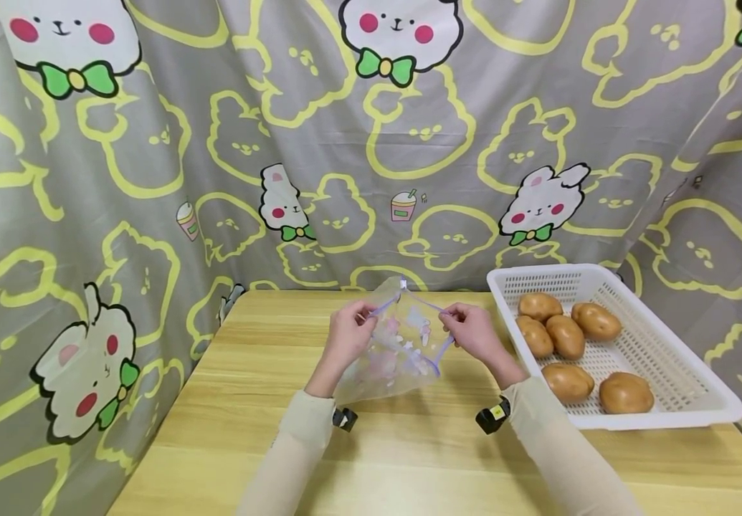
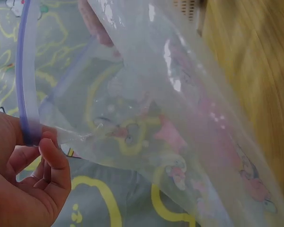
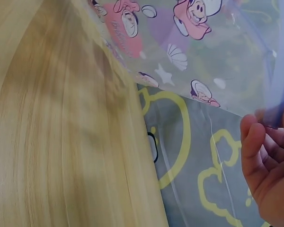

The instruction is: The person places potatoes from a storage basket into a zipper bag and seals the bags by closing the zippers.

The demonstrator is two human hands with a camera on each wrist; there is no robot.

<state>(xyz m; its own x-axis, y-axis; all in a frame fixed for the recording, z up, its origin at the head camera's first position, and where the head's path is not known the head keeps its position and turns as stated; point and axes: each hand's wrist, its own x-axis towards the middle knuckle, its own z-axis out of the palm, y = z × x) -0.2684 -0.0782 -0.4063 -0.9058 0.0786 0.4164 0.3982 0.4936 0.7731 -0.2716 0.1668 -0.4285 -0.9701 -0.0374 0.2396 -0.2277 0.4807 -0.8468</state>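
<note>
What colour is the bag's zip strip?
Light purple-blue; the bag is clear with pink cartoon prints. The zip strip shows best in the left wrist view.

Head view looks down; wrist views close, sharing zip bag (image 1: 396, 344).

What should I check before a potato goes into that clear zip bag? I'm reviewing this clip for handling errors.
1. Left hand pinches the purple zip rim of the clear printed plastic bag: ok.
2. Right hand pinches the opposite rim: ok.
3. Bag mouth pulled apart: ok.
4. Bag empty: ok, nothing shows inside.
5. Brown potatoes within reach in the white perforated plastic basket: ok.
6. A hand free to pick a potato: not ok, each grip is on the bag.
</note>
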